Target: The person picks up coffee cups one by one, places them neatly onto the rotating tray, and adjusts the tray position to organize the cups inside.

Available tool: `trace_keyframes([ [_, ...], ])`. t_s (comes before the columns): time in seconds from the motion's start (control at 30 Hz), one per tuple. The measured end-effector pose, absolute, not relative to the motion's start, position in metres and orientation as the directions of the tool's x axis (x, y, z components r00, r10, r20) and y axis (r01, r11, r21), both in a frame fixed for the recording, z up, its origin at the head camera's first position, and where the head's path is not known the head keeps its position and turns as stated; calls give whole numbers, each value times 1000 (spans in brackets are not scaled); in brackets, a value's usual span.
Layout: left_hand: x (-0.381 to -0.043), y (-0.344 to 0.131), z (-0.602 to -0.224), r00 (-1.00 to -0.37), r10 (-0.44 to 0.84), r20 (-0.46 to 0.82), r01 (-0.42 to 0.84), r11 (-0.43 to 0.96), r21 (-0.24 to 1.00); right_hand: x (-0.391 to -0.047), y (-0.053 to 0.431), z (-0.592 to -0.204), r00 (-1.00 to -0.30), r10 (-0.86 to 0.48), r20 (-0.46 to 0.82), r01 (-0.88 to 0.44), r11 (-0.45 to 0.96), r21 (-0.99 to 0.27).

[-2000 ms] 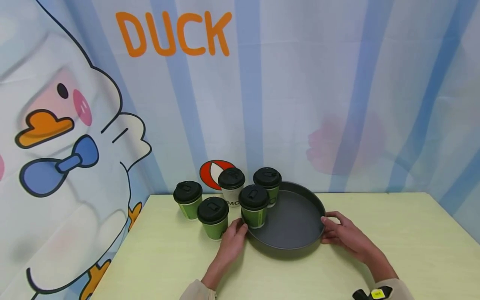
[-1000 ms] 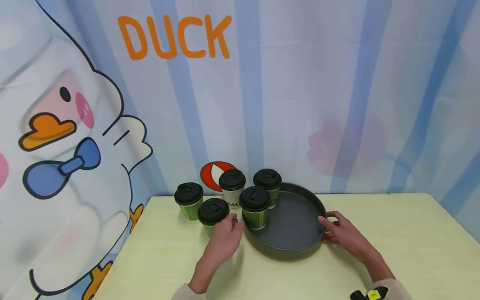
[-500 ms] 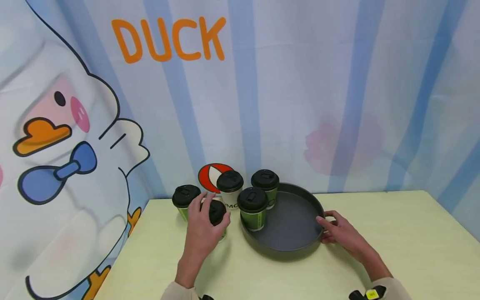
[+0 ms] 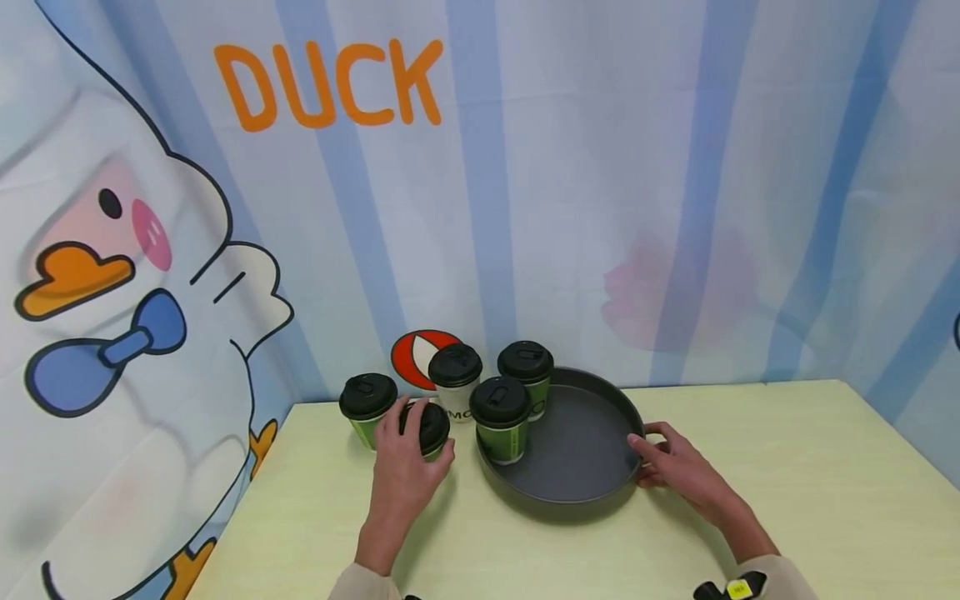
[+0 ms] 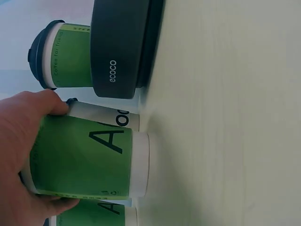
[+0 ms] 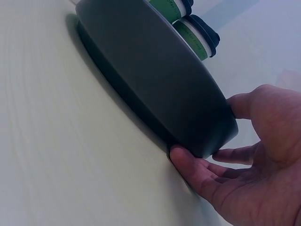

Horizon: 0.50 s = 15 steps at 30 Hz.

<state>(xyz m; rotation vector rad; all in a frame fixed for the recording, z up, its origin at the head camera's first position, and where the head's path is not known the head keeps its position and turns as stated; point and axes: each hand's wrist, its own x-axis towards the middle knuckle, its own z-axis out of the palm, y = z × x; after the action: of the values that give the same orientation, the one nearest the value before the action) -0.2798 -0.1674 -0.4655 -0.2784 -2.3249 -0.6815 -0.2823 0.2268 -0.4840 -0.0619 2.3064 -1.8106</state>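
Observation:
My left hand [image 4: 405, 468] grips a green paper coffee cup [image 5: 87, 155] with a black lid, thumb on one side and fingers on the other. In the head view the hand hides much of that cup. My right hand [image 4: 681, 468] holds the right edge of a round dark grey tray [image 4: 581, 454], its thumb at the rim and fingers low against the outer wall. Inside the tray's left side stand two lidded green cups, a front cup [image 4: 501, 433] and a back cup [image 4: 528, 371].
A white lidded cup [image 4: 455, 387] stands on the table just left of the tray. Another green cup [image 4: 367, 408] stands at the far left, close to the gripped one. The pale yellow table [image 4: 787, 467] meets a printed curtain [image 4: 570, 192] at its back edge.
My left hand has left the tray's left rim, moved left and closed round the front left green cup. My right hand stays on the tray. The view has shifted slightly.

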Motion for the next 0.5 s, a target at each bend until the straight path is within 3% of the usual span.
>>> trace_keyframes([
  [0.27, -282, -169, -467, -775, -17, 632, 378, 789, 485, -283, 226, -485, -980, -151, -134, 93, 247, -964],
  [0.5, -272, -162, -448, -743, -15, 670, 452, 727, 517, -281, 226, -485, -980, -150, -129, 91, 239, -967],
])
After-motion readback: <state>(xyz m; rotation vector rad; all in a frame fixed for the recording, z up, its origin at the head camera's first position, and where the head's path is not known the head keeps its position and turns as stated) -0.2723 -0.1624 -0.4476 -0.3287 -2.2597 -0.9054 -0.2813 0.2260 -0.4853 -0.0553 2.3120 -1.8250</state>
